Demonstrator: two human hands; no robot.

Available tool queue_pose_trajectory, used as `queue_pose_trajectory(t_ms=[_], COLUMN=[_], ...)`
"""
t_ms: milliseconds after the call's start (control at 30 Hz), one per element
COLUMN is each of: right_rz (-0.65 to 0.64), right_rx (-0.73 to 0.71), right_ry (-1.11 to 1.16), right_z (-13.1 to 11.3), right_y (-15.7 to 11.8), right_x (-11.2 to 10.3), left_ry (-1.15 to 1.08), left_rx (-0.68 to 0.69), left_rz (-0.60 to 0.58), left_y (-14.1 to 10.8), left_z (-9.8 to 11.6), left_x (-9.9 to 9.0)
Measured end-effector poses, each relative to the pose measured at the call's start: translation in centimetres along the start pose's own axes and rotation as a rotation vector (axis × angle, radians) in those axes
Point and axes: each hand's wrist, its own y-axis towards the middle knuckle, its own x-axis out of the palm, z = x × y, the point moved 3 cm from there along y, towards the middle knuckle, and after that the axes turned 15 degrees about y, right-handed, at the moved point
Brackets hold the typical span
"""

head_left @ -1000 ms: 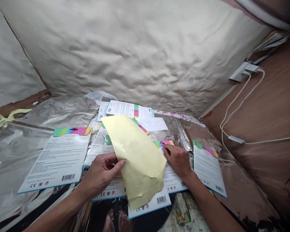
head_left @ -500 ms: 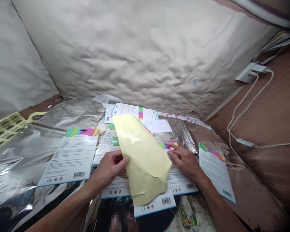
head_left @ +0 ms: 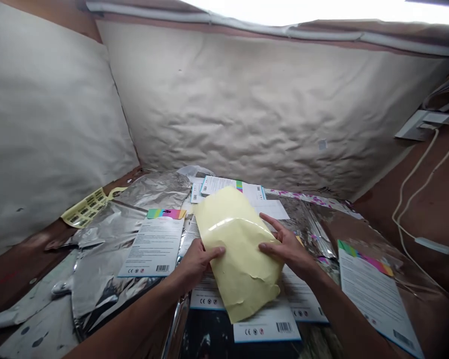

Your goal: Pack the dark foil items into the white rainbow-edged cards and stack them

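A glossy pale yellow paper sheet (head_left: 239,254) with a torn, creased lower right edge is held above the work surface. My left hand (head_left: 196,262) is closed on its left edge, thumb on top and fingers beneath. At the right edge my right hand (head_left: 290,249) pinches the sheet, its thumb on top and index finger stretched out. Under the sheet lie several white printed cards with barcodes, such as the front card (head_left: 267,329), partly hidden by it.
To the left a printed card (head_left: 153,244) with a colourful header lies on silver foil (head_left: 108,269); another card (head_left: 377,294) lies far right. A yellow label sheet (head_left: 84,209) is at the back left. White cables (head_left: 404,194) hang from a power strip (head_left: 421,124) on the right.
My right hand has left the card below and now grips the yellow sheet's right edge. My left hand still holds the sheet. The head view has tilted up and shifted left.
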Motion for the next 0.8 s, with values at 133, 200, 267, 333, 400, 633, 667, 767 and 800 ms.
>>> queue_pose_trajectory(t_ms=[133, 200, 267, 333, 400, 633, 667, 767, 800], right_rz=[0.233, 0.377, 0.329, 0.164, 0.044, 0.053, 0.052, 0.036, 0.034], right_rx=[-0.262, -0.561, -0.740, -0.719, -0.623, -0.530, -0.529, -0.523, -0.518], right_ry=[-0.439, -0.713, -0.823, -0.791, -0.729, -0.644, -0.636, -0.612, -0.606], right_z=[-0.5, -1.1, -1.1, -0.5, 0.1, 1.2, 1.3, 1.5, 1.5], right_y=[0.5, -0.2, -1.0, -1.5, -1.7, -1.6, -1.6, -1.6, -1.6], right_x=[0.0, 1.2, 3.4, 5.7, 7.4, 8.1, 8.0, 8.2, 8.2], left_ry=[0.041, 0.087, 0.136, 0.163, 0.173, 0.303, 0.312, 0.303, 0.305], left_rx=[0.047, 0.073, 0.089, 0.104, 0.120, 0.128, 0.132, 0.130, 0.130], left_rz=[0.152, 0.176, 0.156, 0.139, 0.155, 0.182, 0.187, 0.180, 0.168], left_y=[0.0, -0.1, -0.2, -0.3, -0.4, -0.7, -0.7, -0.6, -0.6], left_z=[0.0, 0.0, 0.0, 0.0, 0.0, 0.2, 0.2, 0.1, 0.1], left_x=[-0.5, -0.7, -0.6, -0.5, -0.4, -0.3, -0.3, -0.4, -0.4])
